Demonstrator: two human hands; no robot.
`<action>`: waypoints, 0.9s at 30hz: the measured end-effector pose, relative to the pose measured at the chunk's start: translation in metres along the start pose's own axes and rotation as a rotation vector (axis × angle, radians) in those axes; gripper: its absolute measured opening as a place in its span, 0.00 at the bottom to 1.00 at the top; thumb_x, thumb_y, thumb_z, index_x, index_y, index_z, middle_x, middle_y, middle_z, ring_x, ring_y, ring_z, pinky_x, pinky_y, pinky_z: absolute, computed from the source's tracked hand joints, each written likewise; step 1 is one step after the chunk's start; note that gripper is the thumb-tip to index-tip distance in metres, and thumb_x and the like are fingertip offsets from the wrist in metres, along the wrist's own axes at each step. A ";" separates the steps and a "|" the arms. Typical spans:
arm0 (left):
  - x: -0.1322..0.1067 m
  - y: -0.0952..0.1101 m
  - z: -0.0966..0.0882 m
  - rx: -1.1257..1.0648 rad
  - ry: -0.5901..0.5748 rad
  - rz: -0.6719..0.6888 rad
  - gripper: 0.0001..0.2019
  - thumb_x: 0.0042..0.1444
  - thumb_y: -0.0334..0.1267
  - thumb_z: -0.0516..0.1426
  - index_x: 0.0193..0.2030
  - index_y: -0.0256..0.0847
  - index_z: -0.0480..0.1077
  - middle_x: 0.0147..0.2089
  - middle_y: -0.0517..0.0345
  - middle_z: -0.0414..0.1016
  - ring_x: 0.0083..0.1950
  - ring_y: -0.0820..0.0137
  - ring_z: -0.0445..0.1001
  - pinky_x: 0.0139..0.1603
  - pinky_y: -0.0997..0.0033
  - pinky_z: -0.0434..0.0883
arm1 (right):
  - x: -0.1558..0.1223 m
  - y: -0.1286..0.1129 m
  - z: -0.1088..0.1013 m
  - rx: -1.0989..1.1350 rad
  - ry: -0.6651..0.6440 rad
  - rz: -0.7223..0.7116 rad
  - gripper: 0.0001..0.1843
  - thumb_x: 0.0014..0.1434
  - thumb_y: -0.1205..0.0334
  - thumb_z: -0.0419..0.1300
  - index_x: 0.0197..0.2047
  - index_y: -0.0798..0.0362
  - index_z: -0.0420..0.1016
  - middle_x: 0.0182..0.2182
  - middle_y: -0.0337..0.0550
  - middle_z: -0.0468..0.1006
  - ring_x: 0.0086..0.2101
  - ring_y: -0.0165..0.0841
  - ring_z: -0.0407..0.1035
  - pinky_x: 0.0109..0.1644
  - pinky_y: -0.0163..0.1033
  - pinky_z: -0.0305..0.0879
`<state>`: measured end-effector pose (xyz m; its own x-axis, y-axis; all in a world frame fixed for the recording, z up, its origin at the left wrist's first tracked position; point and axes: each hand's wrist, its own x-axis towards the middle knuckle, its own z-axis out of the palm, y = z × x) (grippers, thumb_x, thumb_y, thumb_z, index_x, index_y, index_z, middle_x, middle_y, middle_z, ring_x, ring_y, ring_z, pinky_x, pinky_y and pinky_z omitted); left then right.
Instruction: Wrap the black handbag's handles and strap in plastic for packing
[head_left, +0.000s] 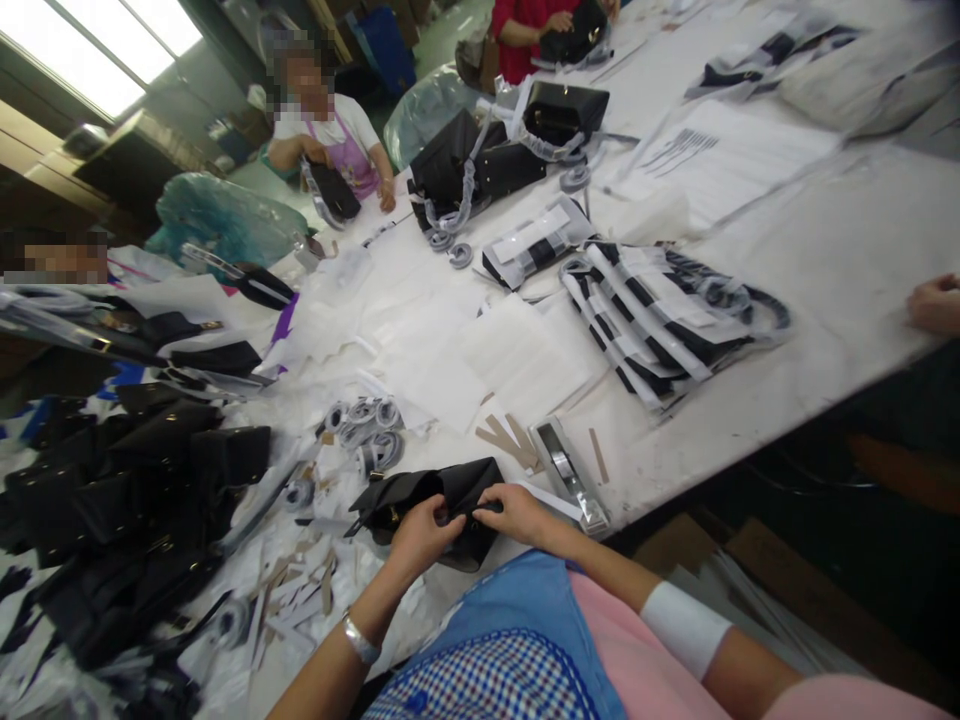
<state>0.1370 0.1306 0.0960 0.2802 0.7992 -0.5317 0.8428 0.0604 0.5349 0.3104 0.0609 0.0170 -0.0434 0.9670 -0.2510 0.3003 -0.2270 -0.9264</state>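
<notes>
A black handbag (469, 480) lies on the white table right in front of me, its mouth facing up. My left hand (424, 535) is closed on the bag's near edge, thumb and fingers pinched together. Just to the right, my right hand (517, 513) pinches the same edge near a small metal fitting. What exactly lies between the fingertips is too small to make out. Beside the right hand rests a long silver metal tool (568, 475), with brown card strips (510, 440) next to it. Rolled, wrapped straps (367, 425) lie behind the bag.
Many black bags (135, 470) are heaped at the left, with paper scraps (292, 600) nearer me. Wrapped flat bags (667, 310) lie on the table (847, 250) to the right. Co-workers handle bags across the table; another person's hand (937, 303) rests at the right edge.
</notes>
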 end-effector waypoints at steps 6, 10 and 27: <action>-0.001 0.000 -0.001 0.139 0.004 0.056 0.08 0.46 0.42 0.61 0.27 0.41 0.69 0.27 0.60 0.72 0.33 0.64 0.73 0.35 0.70 0.64 | -0.001 -0.002 0.000 -0.011 0.026 -0.007 0.09 0.56 0.57 0.64 0.37 0.52 0.82 0.32 0.43 0.81 0.34 0.36 0.73 0.37 0.35 0.62; 0.002 0.001 0.006 0.180 0.040 0.031 0.09 0.46 0.41 0.60 0.25 0.41 0.65 0.23 0.63 0.68 0.30 0.66 0.70 0.30 0.72 0.60 | -0.001 -0.002 0.000 -0.032 0.023 -0.016 0.10 0.56 0.56 0.64 0.37 0.52 0.81 0.33 0.43 0.80 0.35 0.36 0.72 0.37 0.35 0.62; 0.003 0.000 0.017 0.110 0.118 -0.019 0.09 0.46 0.43 0.58 0.24 0.41 0.65 0.22 0.64 0.67 0.28 0.67 0.70 0.29 0.73 0.59 | -0.002 -0.017 0.001 -0.101 0.029 0.097 0.12 0.58 0.55 0.61 0.40 0.54 0.80 0.36 0.47 0.81 0.38 0.40 0.73 0.39 0.38 0.62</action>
<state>0.1459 0.1234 0.0836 0.2130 0.8638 -0.4565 0.8945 0.0156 0.4469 0.3049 0.0627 0.0327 0.0173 0.9444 -0.3284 0.3962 -0.3080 -0.8650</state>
